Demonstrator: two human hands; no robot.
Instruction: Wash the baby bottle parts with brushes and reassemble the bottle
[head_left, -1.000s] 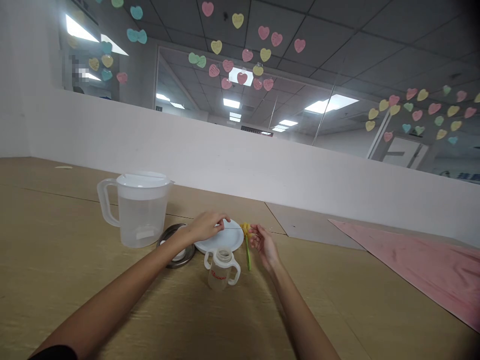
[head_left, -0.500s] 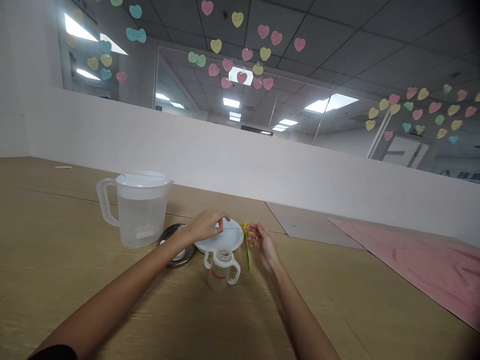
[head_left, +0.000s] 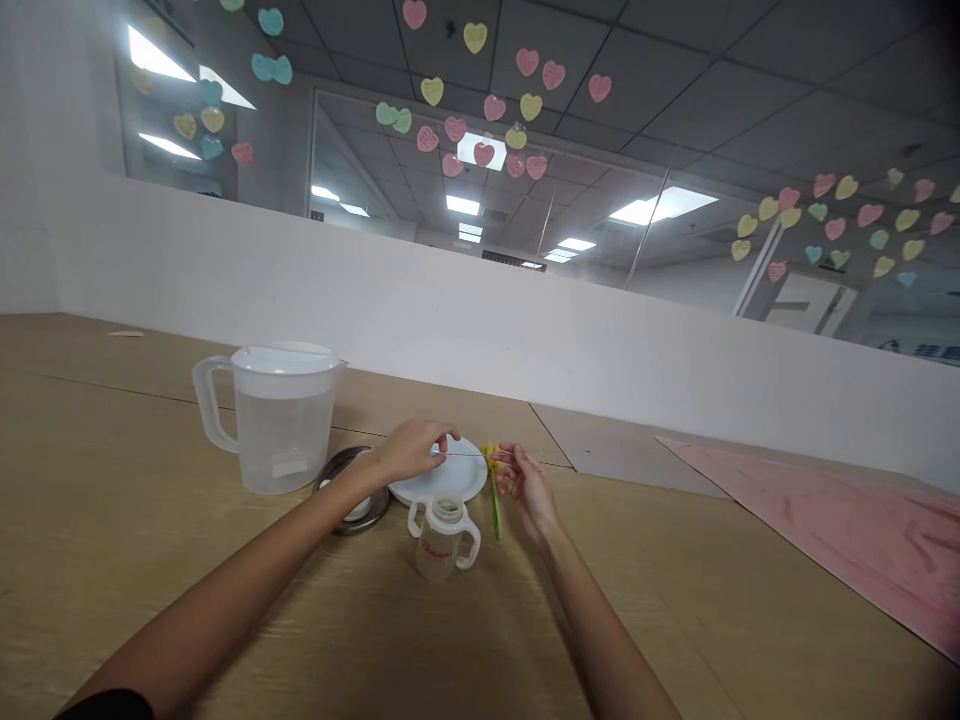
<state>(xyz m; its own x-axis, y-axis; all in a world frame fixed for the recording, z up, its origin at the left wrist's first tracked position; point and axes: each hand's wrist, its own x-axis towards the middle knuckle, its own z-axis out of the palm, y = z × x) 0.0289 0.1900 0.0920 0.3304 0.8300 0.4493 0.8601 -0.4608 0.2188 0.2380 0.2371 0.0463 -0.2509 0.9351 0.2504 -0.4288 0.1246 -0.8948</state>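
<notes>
My left hand [head_left: 411, 455] hovers over a white plate [head_left: 450, 482] with its fingers pinched on a thin pale wire-like strand [head_left: 465, 454]. The strand runs right to the yellow tip of a yellow-and-green stick [head_left: 494, 500]. My right hand [head_left: 525, 485] is beside that stick, fingers curled at its yellow tip. A small clear baby bottle with two handles [head_left: 444, 540] stands just in front of the plate, open at the top.
A clear lidded pitcher of water [head_left: 274, 420] stands at the left on the wooden table [head_left: 150, 520]. A round metal lid [head_left: 352, 497] lies beside the plate. A pink cloth [head_left: 847, 530] covers the right side. A white partition wall runs behind.
My left hand has risen slightly off the plate, and the thin strand now shows stretched between the two hands. My right fingers have closed in on the yellow tip.
</notes>
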